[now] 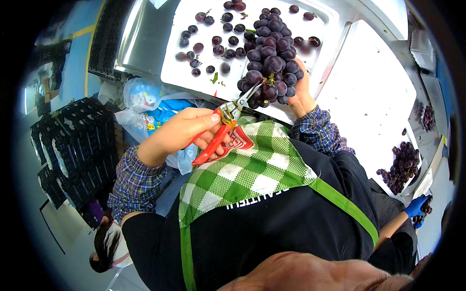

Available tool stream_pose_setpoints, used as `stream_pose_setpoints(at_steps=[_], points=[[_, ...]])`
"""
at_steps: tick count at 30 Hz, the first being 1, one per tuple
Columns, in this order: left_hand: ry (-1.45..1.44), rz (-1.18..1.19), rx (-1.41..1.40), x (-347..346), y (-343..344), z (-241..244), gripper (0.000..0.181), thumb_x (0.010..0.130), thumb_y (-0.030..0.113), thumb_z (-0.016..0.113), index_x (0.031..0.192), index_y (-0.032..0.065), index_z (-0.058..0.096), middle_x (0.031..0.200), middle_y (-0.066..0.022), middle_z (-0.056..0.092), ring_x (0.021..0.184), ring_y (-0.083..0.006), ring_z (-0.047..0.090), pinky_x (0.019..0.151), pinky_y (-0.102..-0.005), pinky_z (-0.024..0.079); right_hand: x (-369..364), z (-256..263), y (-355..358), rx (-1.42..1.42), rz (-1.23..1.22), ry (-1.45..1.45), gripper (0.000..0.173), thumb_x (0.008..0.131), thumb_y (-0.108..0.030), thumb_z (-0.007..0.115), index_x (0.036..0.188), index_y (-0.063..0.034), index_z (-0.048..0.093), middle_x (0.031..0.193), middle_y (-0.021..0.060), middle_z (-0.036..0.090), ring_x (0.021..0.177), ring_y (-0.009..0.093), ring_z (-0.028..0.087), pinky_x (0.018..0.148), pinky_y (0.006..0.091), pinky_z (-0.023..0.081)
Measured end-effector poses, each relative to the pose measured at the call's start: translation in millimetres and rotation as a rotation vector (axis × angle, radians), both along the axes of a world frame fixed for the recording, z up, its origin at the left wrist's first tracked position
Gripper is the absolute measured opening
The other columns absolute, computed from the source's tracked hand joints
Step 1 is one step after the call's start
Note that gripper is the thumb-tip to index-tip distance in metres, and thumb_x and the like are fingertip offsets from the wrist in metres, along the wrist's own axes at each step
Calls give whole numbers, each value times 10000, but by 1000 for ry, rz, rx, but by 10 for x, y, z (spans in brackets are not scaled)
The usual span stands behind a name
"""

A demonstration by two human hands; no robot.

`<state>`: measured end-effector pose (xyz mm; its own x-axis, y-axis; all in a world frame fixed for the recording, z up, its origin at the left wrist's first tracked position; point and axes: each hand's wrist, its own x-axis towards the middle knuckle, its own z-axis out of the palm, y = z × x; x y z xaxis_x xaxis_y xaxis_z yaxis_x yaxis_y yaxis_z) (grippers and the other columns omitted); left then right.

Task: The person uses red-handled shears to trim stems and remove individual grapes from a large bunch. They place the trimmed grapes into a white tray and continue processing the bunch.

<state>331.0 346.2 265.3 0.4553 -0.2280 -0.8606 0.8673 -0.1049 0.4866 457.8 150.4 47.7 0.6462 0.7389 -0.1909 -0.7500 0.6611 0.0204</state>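
Note:
My left hand (204, 132) holds red-handled pruning shears (227, 118), palm turned up. The narrow metal blades point up and right, their tip at the lower side of a large bunch of dark purple grapes (271, 54). A green stem shows among the berries near that tip. My right hand (304, 89) supports the bunch from beneath and the right; most of its fingers are hidden by the grapes. The bunch is above a white tray (174, 69), where many loose grapes (218, 50) and a few green scraps lie.
A second white tray (367, 80) stands at the right, with another grape bunch (398, 167) at its lower end. Plastic bags (142, 98) are by the table edge. Stacked dark crates (78, 145) stand left. A co-worker's blue-gloved hand (417, 206) holds grapes; another person (111, 243) is lower left.

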Motion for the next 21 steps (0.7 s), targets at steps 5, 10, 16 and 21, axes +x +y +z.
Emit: stream_pose_setpoints(at_steps=[5,10,16,21], points=[[-5,14,-11,21,-29,-8,437,985,322,377,1125,-60,538,970,-179,652,765,-230,670,659,-298,548,-7,-18,-18,54,26,19,400,954,-285,408,1252,-35,500,1203,157,582,1064,291,593,943,454,485],[12,52,-75,27,-29,-14,447,983,312,376,1135,-80,528,960,-196,650,735,-244,670,642,-311,560,-10,-8,-11,-10,4,56,395,946,-285,384,1226,-40,515,1169,152,598,1034,294,610,893,461,518],[74,136,-145,93,-56,69,464,984,309,376,1130,-109,514,942,-236,639,699,-280,668,631,-353,574,-24,-71,-35,11,-41,16,389,939,-273,424,1262,-67,494,1198,142,584,1056,287,596,922,448,500],[89,123,-106,99,-71,86,457,987,310,379,1117,-103,523,941,-229,642,701,-273,666,634,-353,573,-25,-32,-46,78,-26,4,416,933,-294,433,1278,-65,479,1212,148,574,1067,296,591,933,463,492]])
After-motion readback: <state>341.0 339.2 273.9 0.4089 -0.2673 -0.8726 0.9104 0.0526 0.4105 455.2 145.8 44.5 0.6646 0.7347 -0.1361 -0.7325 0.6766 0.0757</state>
